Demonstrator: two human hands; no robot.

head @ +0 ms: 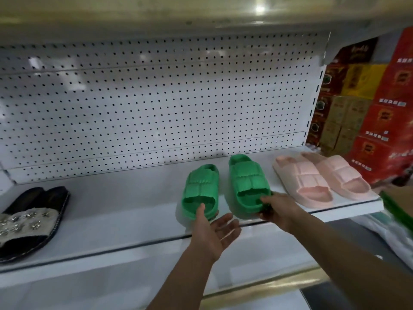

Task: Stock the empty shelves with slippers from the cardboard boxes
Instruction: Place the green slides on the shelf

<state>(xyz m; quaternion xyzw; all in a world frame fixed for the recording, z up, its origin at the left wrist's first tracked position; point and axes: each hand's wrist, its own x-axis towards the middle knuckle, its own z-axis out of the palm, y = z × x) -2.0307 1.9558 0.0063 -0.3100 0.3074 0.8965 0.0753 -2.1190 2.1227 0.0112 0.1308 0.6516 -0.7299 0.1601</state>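
Two green slippers stand side by side on the white shelf [125, 211], heels toward me. My left hand [212, 233] is open, palm up, with its thumb touching the heel of the left green slipper [201, 189]. My right hand [279, 211] grips the heel of the right green slipper [247, 177]. A pink pair [317, 177] lies at the shelf's right end. At the left end sits a black pair [29, 218] with a pale jewelled strap. No cardboard box of slippers is in view.
A white pegboard back panel [145, 104] rises behind the shelf, with another shelf overhead. Stacked red and yellow cartons [384, 113] stand to the right beyond the shelf end. White plastic wrapping [388, 233] and something green show at the lower right.
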